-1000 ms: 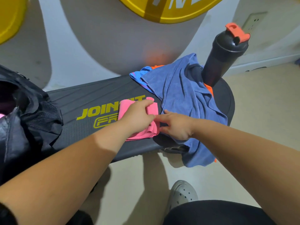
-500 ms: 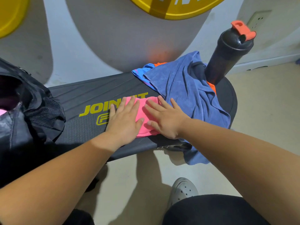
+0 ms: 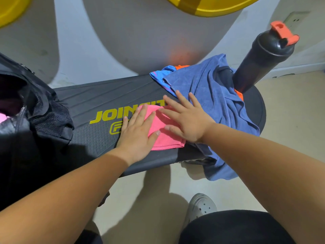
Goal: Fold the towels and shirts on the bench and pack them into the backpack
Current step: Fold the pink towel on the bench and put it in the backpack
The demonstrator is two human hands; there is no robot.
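Near the table's (image 3: 98,138) front edge, a folded pink towel (image 3: 167,141), pressed flat under left hand (image 3: 135,138) and right hand (image 3: 190,120). Fingers (image 3: 140,115) straight, spread, grasping nothing. Long axis unclear beneath the palms. Farther right, blue shirt (image 3: 207,88) heaped, draping over the front edge. At the left end, backpack (image 3: 49,118), open.

left hand (image 3: 136,138) flat on pink towel (image 3: 164,140) | right hand (image 3: 189,120) flat on it | bench (image 3: 98,138)
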